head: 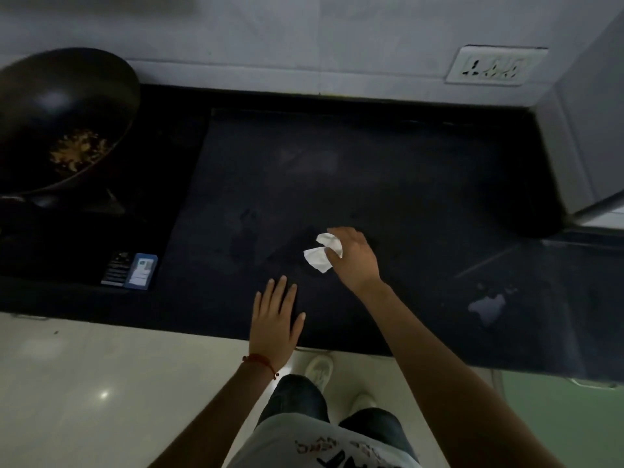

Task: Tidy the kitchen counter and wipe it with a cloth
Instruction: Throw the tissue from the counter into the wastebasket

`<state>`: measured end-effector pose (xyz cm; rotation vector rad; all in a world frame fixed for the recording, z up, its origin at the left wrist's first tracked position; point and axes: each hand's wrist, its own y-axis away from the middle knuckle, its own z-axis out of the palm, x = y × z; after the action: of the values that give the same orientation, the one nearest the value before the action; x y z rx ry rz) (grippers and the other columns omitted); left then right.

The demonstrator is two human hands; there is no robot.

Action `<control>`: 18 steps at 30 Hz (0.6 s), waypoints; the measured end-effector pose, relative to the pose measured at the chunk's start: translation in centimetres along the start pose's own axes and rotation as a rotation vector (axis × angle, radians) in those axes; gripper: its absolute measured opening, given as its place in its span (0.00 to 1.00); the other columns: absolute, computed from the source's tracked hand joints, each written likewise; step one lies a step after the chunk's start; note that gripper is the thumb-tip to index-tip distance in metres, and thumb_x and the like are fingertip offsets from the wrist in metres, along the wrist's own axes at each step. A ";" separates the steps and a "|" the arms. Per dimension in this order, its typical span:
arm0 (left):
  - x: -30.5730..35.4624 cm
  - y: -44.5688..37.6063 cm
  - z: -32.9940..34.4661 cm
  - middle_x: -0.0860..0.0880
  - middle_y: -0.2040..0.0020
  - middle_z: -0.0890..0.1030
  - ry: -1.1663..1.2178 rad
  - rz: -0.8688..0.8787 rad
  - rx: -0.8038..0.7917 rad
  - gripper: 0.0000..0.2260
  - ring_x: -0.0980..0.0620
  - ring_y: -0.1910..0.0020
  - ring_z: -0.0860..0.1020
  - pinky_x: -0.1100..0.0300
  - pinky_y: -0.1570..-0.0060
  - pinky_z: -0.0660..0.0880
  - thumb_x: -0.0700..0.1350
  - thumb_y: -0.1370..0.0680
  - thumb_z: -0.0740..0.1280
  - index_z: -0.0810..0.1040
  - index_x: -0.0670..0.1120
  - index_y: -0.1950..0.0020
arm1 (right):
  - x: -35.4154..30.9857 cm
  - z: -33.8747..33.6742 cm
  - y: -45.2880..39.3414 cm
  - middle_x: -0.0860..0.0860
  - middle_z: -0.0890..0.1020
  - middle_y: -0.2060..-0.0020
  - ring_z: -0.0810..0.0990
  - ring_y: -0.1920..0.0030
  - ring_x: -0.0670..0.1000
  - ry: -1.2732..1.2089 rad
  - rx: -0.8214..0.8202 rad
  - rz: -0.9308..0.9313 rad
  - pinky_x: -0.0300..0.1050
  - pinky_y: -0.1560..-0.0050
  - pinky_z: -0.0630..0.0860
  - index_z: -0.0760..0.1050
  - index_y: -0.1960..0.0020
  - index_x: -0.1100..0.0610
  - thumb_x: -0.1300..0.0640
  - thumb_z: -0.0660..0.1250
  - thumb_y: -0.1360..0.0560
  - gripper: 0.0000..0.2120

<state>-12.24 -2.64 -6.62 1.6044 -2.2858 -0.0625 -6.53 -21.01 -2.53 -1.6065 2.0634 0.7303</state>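
The black kitchen counter [388,170] fills the middle of the view. My right hand [354,258] grips a crumpled white cloth [322,253] and presses it on the counter near the centre. My left hand [277,319] lies flat, fingers spread, on the counter's front edge, just left of and below the cloth. A red thread bracelet is on the left wrist. Faint wet smears show on the counter left of the cloth.
A black wok [64,119] with food scraps sits on the stove at the left. A small blue-and-white box [140,271] lies below it. A water puddle [488,305] is at the right. A wall socket [494,67] is above; a grey appliance [587,146] stands at the right.
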 end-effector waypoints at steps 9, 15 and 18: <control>-0.9 -0.9 0.4 0.44 0.34 0.76 -0.017 -0.009 0.003 0.21 0.44 0.34 0.71 0.45 0.37 0.68 0.56 0.23 0.51 0.68 0.47 0.35 | 0.5 2.3 -0.1 0.57 0.73 0.39 0.69 0.38 0.55 0.078 -0.008 0.106 0.46 0.35 0.66 0.71 0.35 0.58 0.60 0.62 0.25 0.18; -0.8 -1.2 0.2 0.41 0.34 0.74 0.046 0.066 0.065 0.20 0.44 0.32 0.65 0.42 0.38 0.68 0.55 0.25 0.54 0.69 0.47 0.37 | 2.1 -0.1 3.9 0.56 0.79 0.49 0.76 0.49 0.54 -0.178 0.164 0.214 0.44 0.47 0.73 0.78 0.44 0.60 0.62 0.65 0.27 0.12; 0.3 -1.3 -0.1 0.40 0.33 0.73 0.102 0.219 0.080 0.24 0.44 0.32 0.64 0.43 0.37 0.68 0.58 0.21 0.46 0.70 0.46 0.37 | 3.8 -2.3 8.0 0.52 0.79 0.52 0.77 0.52 0.50 -0.287 0.309 0.326 0.41 0.50 0.75 0.78 0.45 0.59 0.62 0.66 0.28 0.11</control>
<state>-11.09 -3.40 -6.71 1.3506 -2.3941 0.1625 -15.21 -23.77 -1.99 -0.9524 2.1177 0.6628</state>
